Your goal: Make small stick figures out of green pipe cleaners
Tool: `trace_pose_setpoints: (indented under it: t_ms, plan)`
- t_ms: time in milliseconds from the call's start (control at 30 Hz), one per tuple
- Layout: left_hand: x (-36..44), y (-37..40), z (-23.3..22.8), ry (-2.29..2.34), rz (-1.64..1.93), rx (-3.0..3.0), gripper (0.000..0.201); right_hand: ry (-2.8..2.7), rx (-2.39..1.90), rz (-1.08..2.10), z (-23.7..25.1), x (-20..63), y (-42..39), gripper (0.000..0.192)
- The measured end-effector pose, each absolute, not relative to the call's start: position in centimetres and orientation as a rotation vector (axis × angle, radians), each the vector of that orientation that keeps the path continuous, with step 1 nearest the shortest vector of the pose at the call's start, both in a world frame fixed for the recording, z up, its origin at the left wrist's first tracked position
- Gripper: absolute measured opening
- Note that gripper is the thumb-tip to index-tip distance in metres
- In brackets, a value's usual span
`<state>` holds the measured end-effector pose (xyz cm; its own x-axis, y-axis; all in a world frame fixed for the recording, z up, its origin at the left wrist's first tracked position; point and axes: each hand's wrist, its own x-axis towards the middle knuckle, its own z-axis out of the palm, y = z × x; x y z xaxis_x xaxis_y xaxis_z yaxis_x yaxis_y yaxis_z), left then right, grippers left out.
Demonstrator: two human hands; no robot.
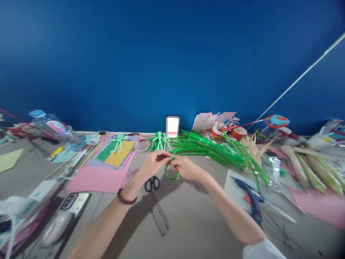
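Both hands meet above the middle of the table around one green pipe cleaner point(171, 178), which hangs below them in a loop. My left hand point(155, 163) pinches it from the left, fingers closed. From the right, my right hand point(185, 168) grips it too, with its fingers curled. Where the fingers meet, the bent part is mostly hidden. Just beyond the hands stand light green pipe-cleaner figures point(161, 140). To their right lies a large bundle of green pipe cleaners point(212, 149), partly in clear plastic. Black-handled scissors point(152, 183) lie below my left hand.
A clear ruler point(159, 214) lies in front of the scissors. Left are pink paper point(94, 178), a phone point(78, 201), a mouse point(57, 227) and a plastic bottle point(55, 126). A blue glue gun point(252, 201) and corn husks point(309, 169) lie right. A blue wall point(172, 64) rises behind.
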<state>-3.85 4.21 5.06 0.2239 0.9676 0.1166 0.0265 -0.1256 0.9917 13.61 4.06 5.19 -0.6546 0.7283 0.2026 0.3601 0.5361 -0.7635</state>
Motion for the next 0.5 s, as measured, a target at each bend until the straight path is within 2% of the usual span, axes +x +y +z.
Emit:
trace_pose_setpoints:
  t_ms: [300, 500]
  plan:
    - [-3.58, 4.13, 4.95, 1.047, 1.067, 1.455, 0.013, -2.330, -0.904, 0.921, 5.20, 13.42, 3.97, 0.022]
    - [-3.63, 4.16, 5.49, 1.104, 1.159, 1.361, 0.014, -2.169, -0.782, 1.165, 5.54, 13.98, 4.21, 0.020]
